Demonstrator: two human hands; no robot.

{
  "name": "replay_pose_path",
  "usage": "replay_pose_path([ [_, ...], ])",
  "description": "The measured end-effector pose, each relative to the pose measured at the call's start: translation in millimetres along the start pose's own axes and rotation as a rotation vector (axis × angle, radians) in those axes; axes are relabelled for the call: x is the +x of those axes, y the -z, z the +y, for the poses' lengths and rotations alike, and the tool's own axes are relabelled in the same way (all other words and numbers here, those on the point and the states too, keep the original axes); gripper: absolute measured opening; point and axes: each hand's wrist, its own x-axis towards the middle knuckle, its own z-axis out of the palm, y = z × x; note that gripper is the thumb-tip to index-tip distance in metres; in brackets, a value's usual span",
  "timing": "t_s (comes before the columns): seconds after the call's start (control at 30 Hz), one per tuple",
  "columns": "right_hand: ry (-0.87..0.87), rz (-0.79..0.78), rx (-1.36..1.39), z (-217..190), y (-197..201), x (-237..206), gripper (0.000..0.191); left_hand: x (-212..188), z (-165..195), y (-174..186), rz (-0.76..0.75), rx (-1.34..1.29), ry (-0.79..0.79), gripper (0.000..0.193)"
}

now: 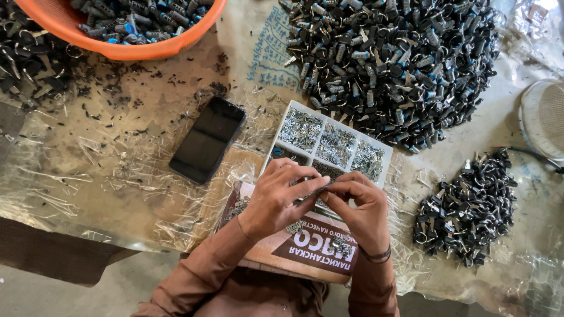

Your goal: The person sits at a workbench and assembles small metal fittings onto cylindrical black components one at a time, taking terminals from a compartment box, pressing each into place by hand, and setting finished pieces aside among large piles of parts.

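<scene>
1. Far to the left, an orange basin [126, 50] sits at the top edge of the worktop [117, 170], filled with dark small parts; loose dark bits lie scattered on the clear plastic sheet below it.
2. Right of that, a black phone [208, 140] lies face up on the sheet, tilted, its long axis running from lower left to upper right, well apart from both hands.
3. Next comes the left hand [276, 199], raised over a brown printed card [311, 246] at the near edge. Its fingers [305, 186] are pinched together on a small metal piece [320, 191], which is mostly hidden; I cannot tell its exact shape.
4. That metal piece lies between the two hands, at the point where the fingertips meet, its long axis seemingly running left to right from one hand to the other. Neither hand is clearly nearer: both touch it.
5. Just beyond the fingertips stands a white compartment tray [282, 132] holding small silvery parts, its near compartments partly covered by the hands.
6. The right hand [361, 208] closes on the same piece from the other side, fingers together, a dark band at its wrist.
7. Behind the tray spreads a large heap of black parts with blue ends [393, 58].
8. Right of the right hand lies a smaller heap of black ringed parts [470, 205], and a white round fan guard [543, 117] shows at the frame edge.
</scene>
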Motion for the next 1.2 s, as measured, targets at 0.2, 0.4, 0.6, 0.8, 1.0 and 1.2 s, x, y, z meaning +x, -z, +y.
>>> replay_pose_path([
  [0.2,-0.128,-0.032,0.110,18.1,3.0,-1.2,0.010,-2.2,-3.2,-2.3,-0.025,0.030,-0.063,0.041],
  [0.4,-0.080,-0.236,0.941,45.3,5.1,8.4,0.012,-2.9,-3.3,-4.1,-0.003,-0.024,-0.063,0.038],
  [0.6,0.255,0.155,-0.669,40.3,-16.8,5.6,0.019,-0.8,-2.4,-3.7,0.040,-0.047,-0.006,0.034],
  [0.8,0.364,0.328,-0.638,17.7,-24.7,11.0,0.012,0.6,0.8,3.7,0.031,-0.037,0.027,0.036],
  [1.0,0.189,0.341,-0.422,-5.9,-22.7,-2.7,0.015,3.6,2.7,3.7,0.024,-0.036,0.023,0.036],
  [1.2,0.150,0.304,-0.111,-7.8,-21.0,-9.5,0.007,3.5,2.4,5.1,0.050,-0.015,0.016,0.037],
])
